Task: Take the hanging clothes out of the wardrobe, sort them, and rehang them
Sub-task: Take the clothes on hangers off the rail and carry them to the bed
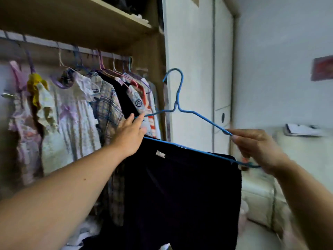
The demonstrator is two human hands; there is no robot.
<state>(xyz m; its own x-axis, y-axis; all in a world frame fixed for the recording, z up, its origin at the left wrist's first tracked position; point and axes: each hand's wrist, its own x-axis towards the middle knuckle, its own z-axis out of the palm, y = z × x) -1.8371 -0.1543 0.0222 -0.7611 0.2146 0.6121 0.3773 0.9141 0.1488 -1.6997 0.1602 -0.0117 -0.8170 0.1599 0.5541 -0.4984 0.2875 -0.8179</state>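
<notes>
A blue wire hanger (pixel 178 103) is out of the wardrobe, tilted, with a dark navy garment (pixel 182 195) draped over its lower bar. My right hand (pixel 255 148) grips the hanger's right end, thumb and fingers curled round the wire. With straight fingers, my left hand (pixel 130 134) reaches toward the hanging clothes (pixel 75 112) and touches the hanger's left end. The wardrobe rail (pixel 54 45) carries several garments on hangers: pale floral pieces, a plaid shirt (pixel 108 109), a dark top and a striped one.
A wooden shelf (pixel 81 20) runs above the rail. The white wardrobe side panel and door (pixel 191 69) stand right of the clothes. A pale bed or cushion surface (pixel 261 195) lies at lower right, with papers (pixel 302 130) on a ledge behind.
</notes>
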